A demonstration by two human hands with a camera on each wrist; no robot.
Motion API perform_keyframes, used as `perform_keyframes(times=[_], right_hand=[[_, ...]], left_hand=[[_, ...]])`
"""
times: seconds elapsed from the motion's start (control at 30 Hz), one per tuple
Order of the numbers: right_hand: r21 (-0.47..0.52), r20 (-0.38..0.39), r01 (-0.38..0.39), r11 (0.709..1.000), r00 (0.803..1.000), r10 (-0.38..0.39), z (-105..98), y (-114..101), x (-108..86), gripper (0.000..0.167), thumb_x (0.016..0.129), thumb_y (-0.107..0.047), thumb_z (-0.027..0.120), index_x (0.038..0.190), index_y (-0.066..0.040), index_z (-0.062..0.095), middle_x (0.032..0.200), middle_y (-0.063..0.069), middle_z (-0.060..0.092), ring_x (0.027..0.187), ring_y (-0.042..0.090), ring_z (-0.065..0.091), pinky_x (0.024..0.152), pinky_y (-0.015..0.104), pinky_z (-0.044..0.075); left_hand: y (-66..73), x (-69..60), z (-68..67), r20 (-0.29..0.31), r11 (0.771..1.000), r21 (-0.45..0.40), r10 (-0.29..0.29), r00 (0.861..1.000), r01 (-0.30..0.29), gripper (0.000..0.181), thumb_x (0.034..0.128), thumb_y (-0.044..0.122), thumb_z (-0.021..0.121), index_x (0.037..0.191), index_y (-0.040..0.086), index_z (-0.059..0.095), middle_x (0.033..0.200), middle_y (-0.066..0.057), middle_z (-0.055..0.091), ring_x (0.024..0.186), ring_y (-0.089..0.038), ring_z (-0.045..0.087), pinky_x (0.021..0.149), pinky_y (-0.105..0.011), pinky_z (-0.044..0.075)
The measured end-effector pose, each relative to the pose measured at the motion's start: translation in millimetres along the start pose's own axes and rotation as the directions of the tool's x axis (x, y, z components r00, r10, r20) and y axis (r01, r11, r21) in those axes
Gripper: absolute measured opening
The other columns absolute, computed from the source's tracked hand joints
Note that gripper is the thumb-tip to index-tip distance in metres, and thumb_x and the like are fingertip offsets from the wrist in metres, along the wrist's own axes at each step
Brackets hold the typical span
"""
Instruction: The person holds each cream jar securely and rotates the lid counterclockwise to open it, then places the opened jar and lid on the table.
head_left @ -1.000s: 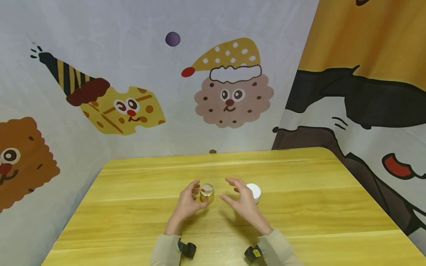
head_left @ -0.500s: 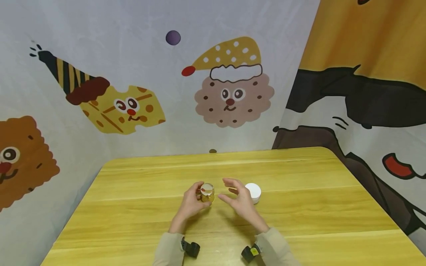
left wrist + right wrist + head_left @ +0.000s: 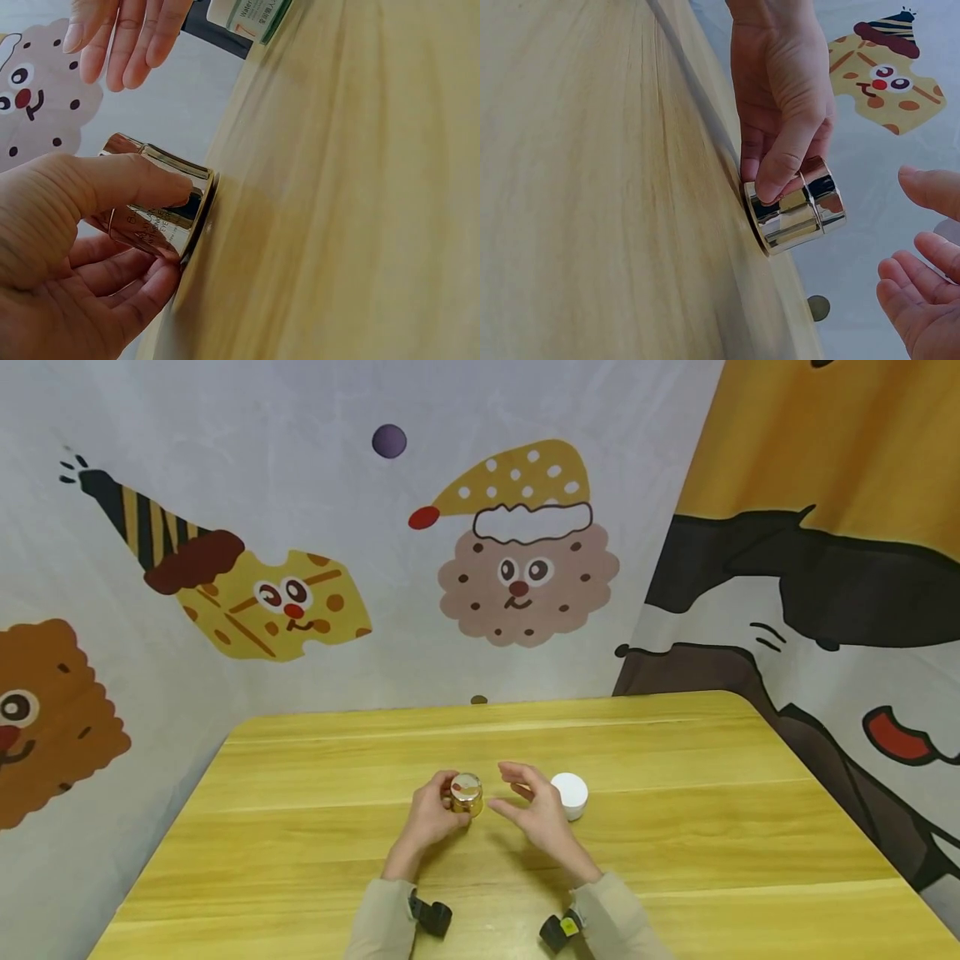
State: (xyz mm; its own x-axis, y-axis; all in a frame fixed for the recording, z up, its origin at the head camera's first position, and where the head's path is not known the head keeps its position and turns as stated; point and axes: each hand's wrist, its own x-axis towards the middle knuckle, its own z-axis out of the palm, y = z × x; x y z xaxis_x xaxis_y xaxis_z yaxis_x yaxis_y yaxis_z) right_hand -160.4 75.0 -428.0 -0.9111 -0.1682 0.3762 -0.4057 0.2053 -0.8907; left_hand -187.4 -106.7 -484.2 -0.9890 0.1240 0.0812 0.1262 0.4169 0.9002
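Note:
A shiny gold jar (image 3: 467, 793) stands upright on the table, and my left hand (image 3: 432, 817) grips its lower part, thumb on the near side. The left wrist view shows the thumb and fingers of that hand (image 3: 82, 247) on both sides of the jar (image 3: 154, 221), which bears small print. My right hand (image 3: 542, 817) is held to the right of the jar, fingers apart, touching nothing. In the right wrist view the right hand (image 3: 930, 277) is separate from the gold jar (image 3: 799, 214). A white-lidded jar (image 3: 570, 793) stands just beyond the right hand.
The wooden table (image 3: 300, 827) extends around both jars. Behind it hangs a curtain (image 3: 405, 610) with cartoon prints. The white jar's green-edged, printed side (image 3: 255, 16) shows at the top of the left wrist view.
My left hand has moved right and closed round the gold jar. My right hand has shifted slightly left, staying off the jar, and more of the white jar shows.

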Motion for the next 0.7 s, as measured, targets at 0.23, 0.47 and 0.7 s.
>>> perform_keyframes(times=[0.23,0.47,0.7], right_hand=[[0.011,-0.001,-0.01,1.0,1.0,0.01,-0.4,1.5,0.0,0.045,0.072,0.01,0.073,0.114,0.011,0.057,0.114,0.026,0.058,0.102,0.044,0.055,0.09,0.053,0.046],[-0.002,-0.006,-0.005,1.0,1.0,0.005,-0.6,1.6,-0.1,0.045,0.072,0.01,0.073,0.113,0.011,0.057,0.113,0.026,0.058,0.102,0.044,0.056,0.089,0.053,0.047],[-0.006,-0.01,-0.007,1.0,1.0,0.007,-1.2,2.2,-0.2,0.045,0.071,0.01,0.073,0.113,0.011,0.057,0.113,0.026,0.058,0.101,0.044,0.056,0.089,0.052,0.047]], left_hand=[[-2.2,2.2,-0.2,-0.007,1.0,0.009,0.013,1.0,-0.013,0.058,0.0625,-0.01,0.076,0.116,-0.007,0.054,0.1,-0.016,0.061,0.084,-0.023,0.059,0.073,-0.034,0.053],[-2.2,2.3,-0.9,-0.021,0.998,0.056,-0.001,1.0,0.002,0.049,0.0618,-0.006,0.079,0.107,-0.005,0.06,0.093,-0.011,0.062,0.078,-0.017,0.055,0.067,-0.026,0.05],[-2.9,3.1,-1.1,-0.014,0.999,0.036,-0.025,1.0,0.026,0.049,0.0618,-0.004,0.08,0.107,-0.005,0.059,0.092,-0.011,0.061,0.077,-0.018,0.055,0.068,-0.028,0.051]])
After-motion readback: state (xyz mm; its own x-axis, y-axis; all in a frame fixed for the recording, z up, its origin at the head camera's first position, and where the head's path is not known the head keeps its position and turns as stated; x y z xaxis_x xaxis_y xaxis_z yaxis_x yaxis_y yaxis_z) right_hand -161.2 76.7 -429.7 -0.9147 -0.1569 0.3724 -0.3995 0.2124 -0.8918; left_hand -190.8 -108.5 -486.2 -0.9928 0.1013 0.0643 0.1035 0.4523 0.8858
